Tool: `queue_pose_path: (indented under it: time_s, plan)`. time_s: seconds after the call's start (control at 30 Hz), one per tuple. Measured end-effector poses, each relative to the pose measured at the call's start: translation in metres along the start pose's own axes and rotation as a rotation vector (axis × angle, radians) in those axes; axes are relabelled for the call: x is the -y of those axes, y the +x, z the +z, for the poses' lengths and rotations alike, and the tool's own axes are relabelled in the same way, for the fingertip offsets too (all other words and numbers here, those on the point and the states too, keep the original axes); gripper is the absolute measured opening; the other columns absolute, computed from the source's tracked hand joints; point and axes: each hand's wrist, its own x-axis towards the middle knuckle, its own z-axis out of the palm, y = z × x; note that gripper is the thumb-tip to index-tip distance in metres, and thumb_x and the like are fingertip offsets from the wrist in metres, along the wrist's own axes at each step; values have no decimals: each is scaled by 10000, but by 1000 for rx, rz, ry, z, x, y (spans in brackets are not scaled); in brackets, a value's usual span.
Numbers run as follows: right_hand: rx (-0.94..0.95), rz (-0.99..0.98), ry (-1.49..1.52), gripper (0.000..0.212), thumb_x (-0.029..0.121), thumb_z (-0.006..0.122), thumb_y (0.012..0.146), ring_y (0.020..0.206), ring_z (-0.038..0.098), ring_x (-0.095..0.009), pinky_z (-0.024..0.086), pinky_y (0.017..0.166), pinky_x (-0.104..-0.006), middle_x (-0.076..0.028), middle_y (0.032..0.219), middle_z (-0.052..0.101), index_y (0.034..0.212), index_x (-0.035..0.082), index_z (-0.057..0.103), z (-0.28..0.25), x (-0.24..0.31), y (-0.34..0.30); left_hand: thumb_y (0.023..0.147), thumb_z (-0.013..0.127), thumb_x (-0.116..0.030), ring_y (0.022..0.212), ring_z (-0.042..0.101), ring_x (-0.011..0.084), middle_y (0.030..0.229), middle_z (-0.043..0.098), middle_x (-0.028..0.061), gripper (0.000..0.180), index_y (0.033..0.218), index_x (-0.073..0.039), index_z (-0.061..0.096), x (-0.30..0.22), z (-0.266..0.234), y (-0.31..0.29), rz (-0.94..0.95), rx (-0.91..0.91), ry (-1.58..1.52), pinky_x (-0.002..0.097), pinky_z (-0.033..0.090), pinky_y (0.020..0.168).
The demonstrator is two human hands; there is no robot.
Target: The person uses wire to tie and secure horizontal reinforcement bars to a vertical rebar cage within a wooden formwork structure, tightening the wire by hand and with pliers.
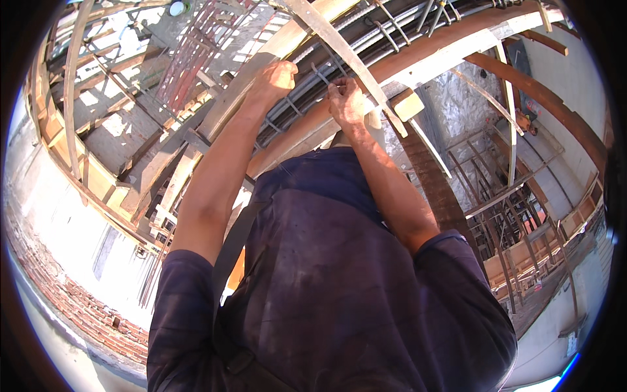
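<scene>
My left hand is closed in a fist at the edge of a wooden formwork board; what it holds, if anything, is hidden. My right hand has its fingers pinched together over the steel reinforcing bars, holding something too small to make out. The bars, with bent stirrups around them, run lengthwise in a trough between timber boards. A wooden batten crosses the trough diagonally, just right of my right hand. A short wood block sits by its lower end.
Below on the left lie timber frames and reddish bars. A brick wall curves along the lower left. Upright props and a curved brown beam stand at the right, with a drop beneath. A dark strap hangs at my side.
</scene>
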Motion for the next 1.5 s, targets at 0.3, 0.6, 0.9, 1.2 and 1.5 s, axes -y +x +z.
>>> queue_pose_path:
  time_s: [0.3, 0.6, 0.9, 1.2, 1.5]
  plan:
    - [234, 263, -73, 346, 232, 429, 1015, 665, 718, -250, 567, 738, -381, -142, 690, 715, 1172, -22, 604, -9, 40, 18, 834, 575, -95, 1075, 668, 300, 1146, 716, 85, 305, 1072, -147, 759, 15, 23, 37, -42, 185, -113, 387, 530, 935]
    - [151, 284, -273, 371, 266, 429, 1028, 687, 726, -287, 574, 768, -389, -131, 687, 717, 1179, -34, 585, 13, 36, 32, 879, 624, -157, 1045, 659, 264, 1159, 699, 82, 304, 1151, -220, 742, 18, 42, 46, -231, 380, -207, 370, 522, 901]
    - [164, 332, -357, 331, 289, 538, 985, 978, 704, -370, 549, 884, -437, -235, 1031, 714, 1077, 14, 697, -3, 50, 33, 884, 535, -55, 887, 687, 192, 1058, 739, 57, 358, 1157, -166, 738, -10, 18, 36, -228, 342, -176, 322, 524, 807]
    - [-85, 130, -348, 280, 262, 609, 922, 881, 711, -371, 549, 823, -450, -229, 905, 720, 957, 10, 725, 2, 46, 16, 879, 651, -258, 987, 670, 377, 1011, 715, 174, 221, 949, -63, 727, 2, 3, 33, -42, 268, -92, 421, 527, 848]
    - [-113, 26, -210, 262, 232, 618, 900, 857, 710, -378, 542, 798, -450, -240, 867, 711, 930, -7, 720, 1, 43, 8, 858, 690, -258, 969, 692, 350, 1012, 716, 204, 231, 982, -71, 744, -18, 29, 33, -362, 197, -255, 420, 534, 849]
